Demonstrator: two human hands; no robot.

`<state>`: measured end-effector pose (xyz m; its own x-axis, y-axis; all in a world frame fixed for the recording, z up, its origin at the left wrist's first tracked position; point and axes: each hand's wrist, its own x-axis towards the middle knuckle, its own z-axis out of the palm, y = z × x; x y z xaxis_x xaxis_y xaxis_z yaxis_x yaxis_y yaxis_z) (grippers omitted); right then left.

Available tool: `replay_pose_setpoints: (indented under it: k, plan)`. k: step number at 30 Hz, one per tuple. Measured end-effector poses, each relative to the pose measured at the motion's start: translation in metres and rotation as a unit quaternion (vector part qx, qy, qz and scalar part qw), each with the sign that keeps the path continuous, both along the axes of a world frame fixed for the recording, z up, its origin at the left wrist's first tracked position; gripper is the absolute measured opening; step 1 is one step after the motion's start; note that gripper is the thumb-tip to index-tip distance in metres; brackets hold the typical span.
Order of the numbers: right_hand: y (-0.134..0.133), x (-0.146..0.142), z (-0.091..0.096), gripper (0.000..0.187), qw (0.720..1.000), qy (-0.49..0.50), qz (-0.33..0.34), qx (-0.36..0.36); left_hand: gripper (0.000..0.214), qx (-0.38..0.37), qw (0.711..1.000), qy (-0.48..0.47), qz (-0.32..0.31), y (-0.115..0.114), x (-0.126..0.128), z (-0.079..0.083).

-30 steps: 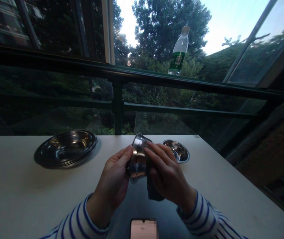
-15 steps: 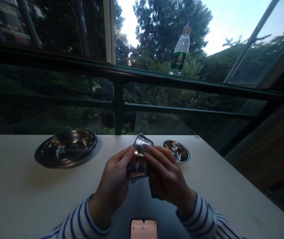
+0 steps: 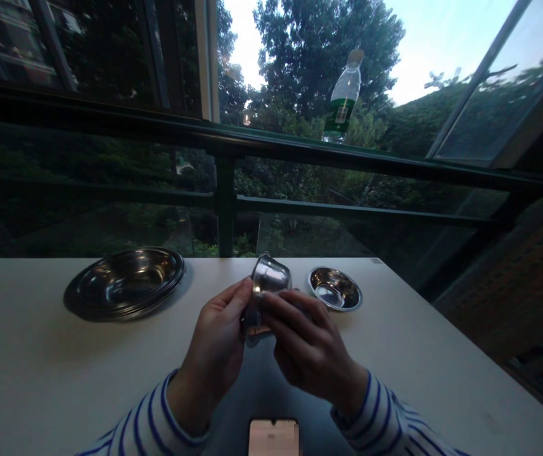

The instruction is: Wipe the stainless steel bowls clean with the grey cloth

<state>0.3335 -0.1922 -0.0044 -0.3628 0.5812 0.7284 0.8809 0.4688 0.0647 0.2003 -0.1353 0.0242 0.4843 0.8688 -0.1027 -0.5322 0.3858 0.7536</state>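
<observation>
A small shiny metal bowl [image 3: 274, 275] is tilted on its side above the middle of the table. My left hand [image 3: 217, 339] grips its rim, thumb on the near edge. My right hand [image 3: 313, 345] lies curled against the bowl's outer wall, fingers pressed together on the metal. A dark cloth showed under this hand a moment before; now the palm and fingers mostly hide it. Right of the hands, a second small metal bowl [image 3: 332, 294] sits upright on the white table [image 3: 123, 373].
A stack of wide metal dishes [image 3: 126, 288] stands at the table's left. Close to me lies a phone [image 3: 271, 437], screen up. Beyond the table run a dark railing [image 3: 281, 147] and window frames. A plastic bottle [image 3: 340, 107] with a green label stands on the railing.
My right hand has slid left and slightly down across the bowl's wall. The dark cloth end below it has gone out of sight. My left hand has barely moved.
</observation>
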Motion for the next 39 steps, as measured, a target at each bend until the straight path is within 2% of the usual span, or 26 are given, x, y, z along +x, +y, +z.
replay_pose_setpoints:
  k: [2, 6, 11, 16, 21, 27, 29, 35, 39]
  plan:
    - [0.000, -0.001, 0.000, 0.041, 1.000, -0.003, -0.007, 0.002, 0.016, 0.008, 1.000, -0.002, -0.004, 0.000, 0.000, -0.001]
    - [0.001, 0.001, 0.006, 0.039, 0.997, 0.067, -0.039, -0.002, 0.022, 0.025, 0.999, 0.010, -0.026, -0.002, 0.002, -0.003]
    - [-0.002, -0.004, 0.007, 0.041, 1.000, -0.003, -0.027, -0.010, 0.022, 0.038, 0.999, 0.011, -0.013, -0.004, 0.002, -0.005]
    - [-0.002, -0.001, 0.009, 0.038, 0.998, 0.048, -0.044, -0.012, 0.026, 0.054, 0.997, 0.029, -0.037, -0.006, 0.004, -0.006]
    - [-0.002, -0.001, 0.010, 0.042, 0.999, 0.014, -0.032, -0.019, 0.025, 0.061, 0.997, 0.035, -0.023, -0.005, 0.004, -0.008]
    - [0.004, 0.009, 0.015, 0.036, 0.989, 0.125, -0.077, -0.027, 0.023, 0.075, 0.994, 0.043, -0.065, -0.007, 0.004, -0.005]
    - [0.004, 0.011, 0.014, 0.037, 0.990, 0.123, -0.067, -0.033, 0.023, 0.075, 0.994, 0.048, -0.060, -0.008, 0.003, -0.004]
    - [0.000, 0.000, 0.006, 0.041, 0.999, 0.031, -0.013, -0.043, 0.030, 0.064, 0.996, 0.056, -0.038, -0.005, 0.002, -0.007]
    - [0.000, -0.004, 0.005, 0.041, 0.999, 0.019, 0.007, -0.045, 0.031, 0.067, 0.996, 0.046, -0.039, -0.003, 0.003, -0.008]
